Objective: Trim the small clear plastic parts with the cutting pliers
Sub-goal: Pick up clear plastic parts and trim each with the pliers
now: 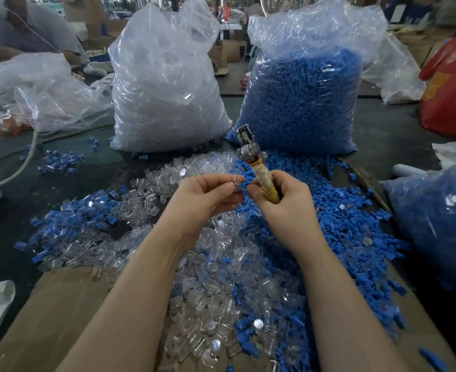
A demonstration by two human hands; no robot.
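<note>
right hand (283, 202) grips cutting pliers (256, 162) | left hand (208, 197) pinches clear part (236, 181)

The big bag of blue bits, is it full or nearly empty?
Nearly full. The blue pieces fill the clear bag most of the way up, with only its crumpled open top empty. More blue pieces lie spilled on the table in front.

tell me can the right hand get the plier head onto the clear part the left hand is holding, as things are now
Probably yes. The right hand grips the cutting pliers with the head pointing up and away; the left hand pinches the clear part right beside it, nothing between. The pliers need tilting.
</note>
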